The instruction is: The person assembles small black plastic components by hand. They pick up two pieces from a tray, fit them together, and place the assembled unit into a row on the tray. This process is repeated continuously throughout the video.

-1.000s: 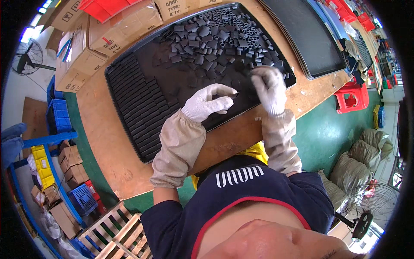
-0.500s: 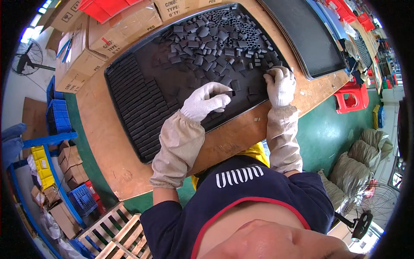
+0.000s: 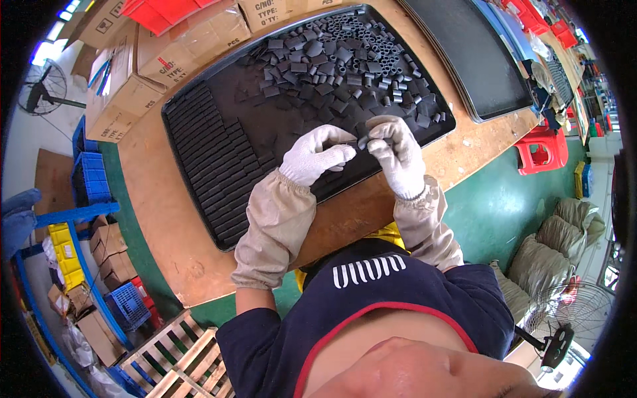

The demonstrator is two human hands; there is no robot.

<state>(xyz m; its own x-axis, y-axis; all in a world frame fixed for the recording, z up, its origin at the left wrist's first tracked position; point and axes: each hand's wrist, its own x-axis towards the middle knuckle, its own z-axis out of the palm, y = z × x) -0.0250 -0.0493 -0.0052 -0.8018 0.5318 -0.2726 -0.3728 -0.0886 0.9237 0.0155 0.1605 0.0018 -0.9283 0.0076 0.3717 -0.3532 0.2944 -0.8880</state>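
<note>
My left hand (image 3: 317, 156), in a white knit glove, pinches a thin, flat black piece (image 3: 349, 142) over the near part of a large black tray (image 3: 192, 221). Close beside it, my gloved right hand (image 3: 400, 156) is closed, its fingertips on a small black tube (image 3: 363, 142). The two pieces are nearly end to end; whether they touch I cannot tell. Loose flat black squares (image 3: 298, 67) and short black tubes (image 3: 391, 58) lie heaped toward the tray's far right. Along its left side, black pieces (image 3: 211, 158) lie in tight, even rows.
Cardboard boxes (image 3: 189, 50) stand behind the tray at the left, with a red bin (image 3: 159, 13) on top. Another black tray (image 3: 478, 56) lies at the right of the wooden table (image 3: 156, 199). A red stool (image 3: 541, 150) stands past the table's right edge.
My right hand has come from the tray's right edge leftward to my left hand, bringing a small black tube. My left hand has barely moved and keeps its flat piece.
</note>
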